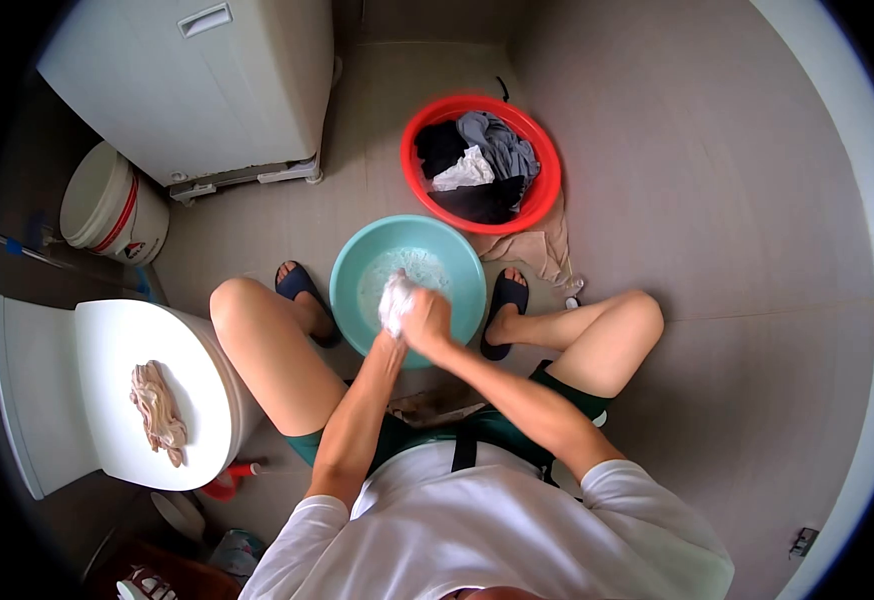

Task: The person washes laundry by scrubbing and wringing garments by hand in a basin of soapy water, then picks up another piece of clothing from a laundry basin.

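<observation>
Over the near part of a turquoise basin (345, 262), my two hands are close together around a bunched, wet white cloth (395, 300). My right hand (427, 318) is closed, its fingers wrapped on the cloth's right side. My left hand (391, 332) is pressed against it and mostly covered by the white fabric; it looks closed on the cloth too. Motion smears both hands a little. Beneath them, soapy water (412, 265) with white foam fills the basin's bottom.
Beyond the basin stands a red tub (547, 190) of dark, grey and white clothes, with beige fabric (542, 250) beside it. A toilet (107, 340) at left carries a beige cloth (160, 410) on its lid. A white bucket (147, 225) and white appliance (247, 90) stand behind.
</observation>
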Demonstrator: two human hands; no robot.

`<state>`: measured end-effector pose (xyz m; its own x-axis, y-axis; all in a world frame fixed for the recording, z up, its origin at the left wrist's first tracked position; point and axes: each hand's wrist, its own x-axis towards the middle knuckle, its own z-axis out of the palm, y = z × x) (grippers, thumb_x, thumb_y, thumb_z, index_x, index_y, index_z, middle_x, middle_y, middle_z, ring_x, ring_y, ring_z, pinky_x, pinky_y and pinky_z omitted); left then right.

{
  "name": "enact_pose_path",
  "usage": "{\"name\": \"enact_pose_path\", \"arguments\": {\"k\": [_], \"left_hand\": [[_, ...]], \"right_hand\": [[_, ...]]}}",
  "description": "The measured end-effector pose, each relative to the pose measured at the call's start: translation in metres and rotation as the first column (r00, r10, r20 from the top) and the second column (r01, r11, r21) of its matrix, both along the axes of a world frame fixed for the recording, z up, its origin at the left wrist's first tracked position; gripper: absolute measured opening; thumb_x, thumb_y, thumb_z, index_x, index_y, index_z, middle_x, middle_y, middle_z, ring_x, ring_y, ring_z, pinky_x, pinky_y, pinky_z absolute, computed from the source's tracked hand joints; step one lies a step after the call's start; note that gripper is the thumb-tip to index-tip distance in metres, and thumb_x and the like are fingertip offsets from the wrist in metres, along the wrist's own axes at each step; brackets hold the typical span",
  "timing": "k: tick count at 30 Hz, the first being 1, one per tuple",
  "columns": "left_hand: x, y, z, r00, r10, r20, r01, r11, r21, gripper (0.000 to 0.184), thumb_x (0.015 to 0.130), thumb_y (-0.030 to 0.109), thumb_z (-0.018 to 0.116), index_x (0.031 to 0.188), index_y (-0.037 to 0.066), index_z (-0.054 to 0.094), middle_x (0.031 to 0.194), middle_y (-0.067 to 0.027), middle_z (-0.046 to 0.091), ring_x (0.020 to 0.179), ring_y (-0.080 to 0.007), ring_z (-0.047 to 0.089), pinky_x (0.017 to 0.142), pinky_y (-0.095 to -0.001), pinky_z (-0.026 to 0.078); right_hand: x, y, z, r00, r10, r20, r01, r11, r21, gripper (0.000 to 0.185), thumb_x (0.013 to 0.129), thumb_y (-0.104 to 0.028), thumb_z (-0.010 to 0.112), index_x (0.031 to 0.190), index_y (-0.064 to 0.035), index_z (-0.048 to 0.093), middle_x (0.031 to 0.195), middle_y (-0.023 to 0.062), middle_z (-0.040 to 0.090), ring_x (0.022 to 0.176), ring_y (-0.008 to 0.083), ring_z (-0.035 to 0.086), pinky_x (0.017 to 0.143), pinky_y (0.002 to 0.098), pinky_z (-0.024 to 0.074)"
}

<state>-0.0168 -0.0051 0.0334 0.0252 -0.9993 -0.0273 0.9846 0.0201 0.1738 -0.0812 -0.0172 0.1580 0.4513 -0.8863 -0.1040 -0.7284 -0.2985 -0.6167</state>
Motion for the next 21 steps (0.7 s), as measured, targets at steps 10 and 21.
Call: {"name": "enact_pose_path", "arguments": {"k": [10,21], "left_hand": [[-0.004,0.004,-0.031,0.98,-0.069,-0.187,0.017,0.964,-0.266,0.028,0.095,0.033,0.042,0.101,0.009,0.054,0.092,-0.0057,0.058,0.084,-0.0177,0.057,0.074,-0.0333,0.049],[-0.008,0.01,0.001,0.992,0.123,0.007,-0.123,0.99,0.072,0.024,0.095,0.031,0.041,0.097,0.011,0.054,0.088,-0.0039,0.054,0.081,-0.0177,0.054,0.071,-0.0303,0.047]], "right_hand": [[0.001,-0.001,0.0,0.999,-0.019,-0.05,0.019,1.0,-0.008,0.018,0.072,-0.017,0.063,0.076,0.0007,0.062,0.08,0.0249,0.063,0.079,0.0427,0.062,0.074,0.0472,0.0493],[0.001,0.011,0.018,0.993,-0.047,0.105,0.056,0.995,-0.085,0.026,0.069,-0.014,0.065,0.094,-0.0067,0.063,0.082,0.0201,0.065,0.082,0.0378,0.063,0.075,0.0465,0.0497]]}}
